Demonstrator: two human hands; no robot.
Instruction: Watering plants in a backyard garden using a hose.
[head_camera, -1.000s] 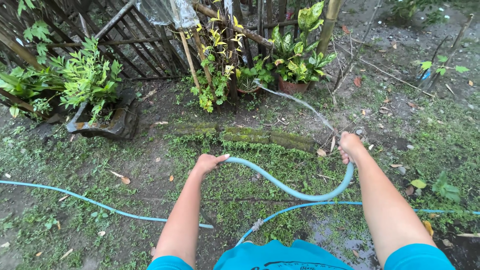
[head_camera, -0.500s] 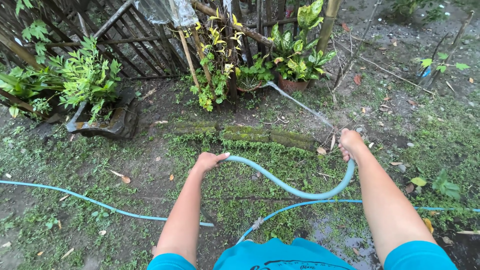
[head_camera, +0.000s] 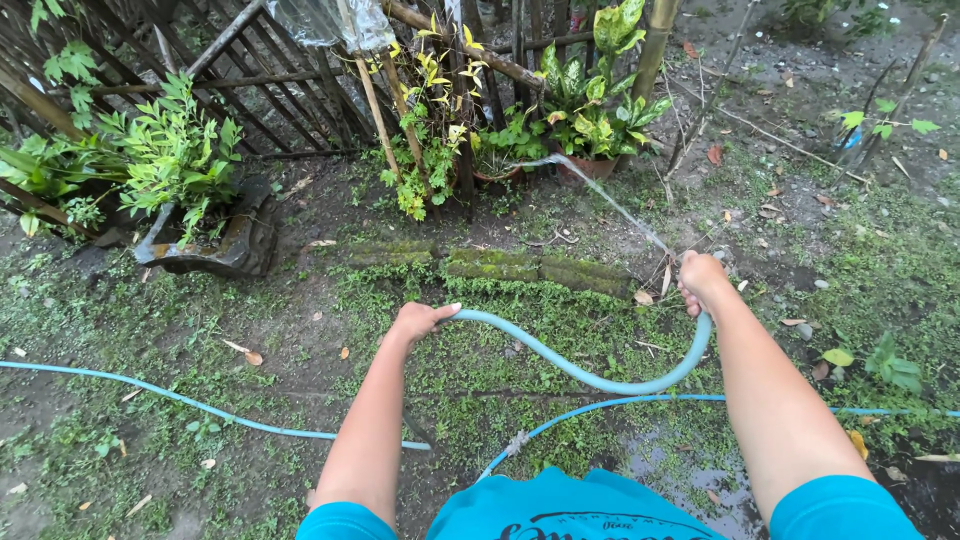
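Swinging left across the far potted plant (head_camera: 590, 120), your water jet (head_camera: 610, 200) leaves the blue hose (head_camera: 580, 370) gripped by right hand (head_camera: 703, 283) and left hand (head_camera: 420, 322); the hard stream may scour soil from the pot.

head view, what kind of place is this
Most likely a backyard garden. A dark wooden lattice fence backs leafy plants in a terracotta pot, the ground is patchy grass and bare soil, and both hands, left and right, hold a light blue rubber hose spraying water.
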